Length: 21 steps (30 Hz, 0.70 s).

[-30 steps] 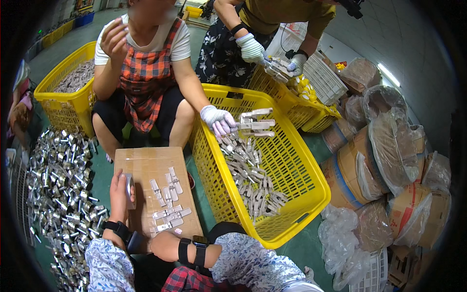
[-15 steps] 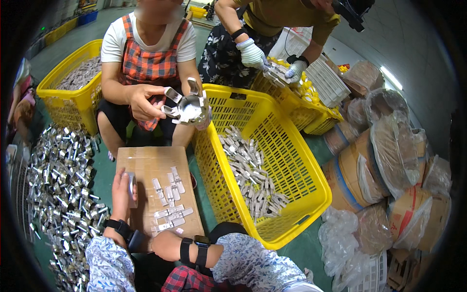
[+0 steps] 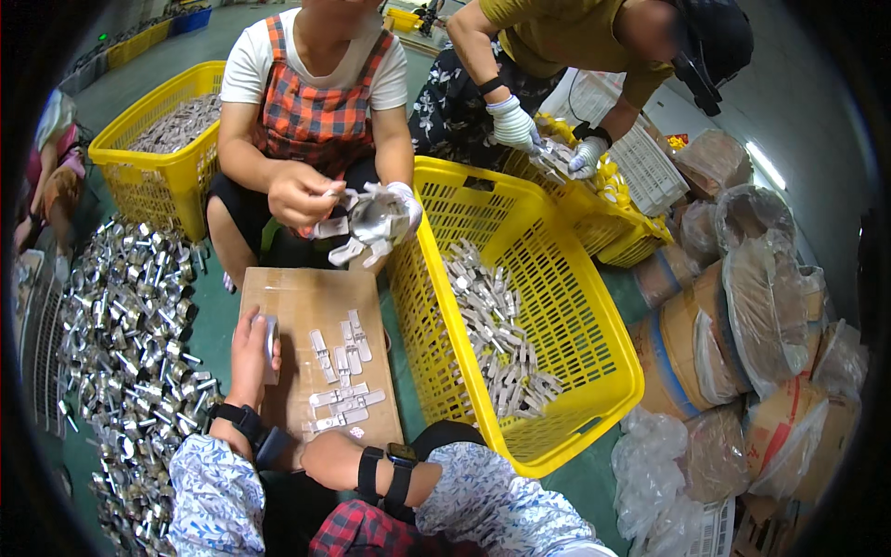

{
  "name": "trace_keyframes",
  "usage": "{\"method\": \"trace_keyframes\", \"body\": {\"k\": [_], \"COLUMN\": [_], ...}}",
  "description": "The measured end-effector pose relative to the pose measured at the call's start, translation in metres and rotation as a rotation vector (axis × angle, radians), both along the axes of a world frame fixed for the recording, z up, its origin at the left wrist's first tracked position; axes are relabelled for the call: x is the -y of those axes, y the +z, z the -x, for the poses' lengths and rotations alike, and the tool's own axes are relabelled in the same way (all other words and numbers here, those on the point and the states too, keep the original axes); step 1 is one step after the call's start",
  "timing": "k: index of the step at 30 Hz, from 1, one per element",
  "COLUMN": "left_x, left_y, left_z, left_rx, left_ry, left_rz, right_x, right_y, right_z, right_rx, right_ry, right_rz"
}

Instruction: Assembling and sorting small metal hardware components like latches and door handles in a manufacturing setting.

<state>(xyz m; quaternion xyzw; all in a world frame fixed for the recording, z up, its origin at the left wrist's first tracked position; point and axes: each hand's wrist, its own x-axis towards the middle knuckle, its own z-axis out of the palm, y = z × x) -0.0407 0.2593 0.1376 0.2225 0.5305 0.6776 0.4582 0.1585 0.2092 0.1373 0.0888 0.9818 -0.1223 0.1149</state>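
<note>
My left hand (image 3: 247, 360) is at the left side of an upturned cardboard box (image 3: 325, 288). Its fingers and thumb close around a pale, round-edged piece (image 3: 271, 349) that looks like a roll of tape. My right forearm crosses low in front of the box, and my right hand (image 3: 295, 455) ends behind my left wrist, its fingers hidden. On the cardboard lie several flat metal clips (image 3: 345, 399), some side by side, others crossed. Across from me, a person in a checked apron holds a cluster of clips (image 3: 371, 218) in a ring, one hand gloved.
Right of the box stands a big yellow basket (image 3: 548, 316) with many metal clips inside. A heap of shiny metal parts (image 3: 130, 343) covers the floor at left. Another yellow basket (image 3: 190, 162) stands behind it. A gloved co-worker handles clips at the back; wrapped cartons (image 3: 705, 334) line the right.
The view has shifted, so the scene sits slightly further right. The person opposite has tilted the clip cluster downward and brought bare fingers to its upper side. My hands stay about the same at the box.
</note>
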Motion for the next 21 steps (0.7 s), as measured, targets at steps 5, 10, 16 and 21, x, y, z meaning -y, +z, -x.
{"method": "trace_keyframes", "body": {"k": [5,10,16,21], "left_x": [0.001,-0.001,-0.001,-0.003], "left_y": [0.005,0.003,0.004,0.005], "left_z": [0.002,-0.004,-0.004,-0.009], "left_rx": [0.006,0.005,0.014,0.013], "left_ry": [0.032,-0.009,0.014,0.005], "left_rz": [0.01,0.023,0.023,0.034], "right_x": [0.001,0.0,0.003,0.003], "right_y": [0.024,0.025,0.016,0.0], "right_z": [0.009,0.003,0.005,0.001], "right_rx": [0.17,0.15,0.164,0.168], "right_ry": [0.008,-0.005,-0.007,-0.027], "right_rz": [0.0,0.007,-0.013,-0.038]}}
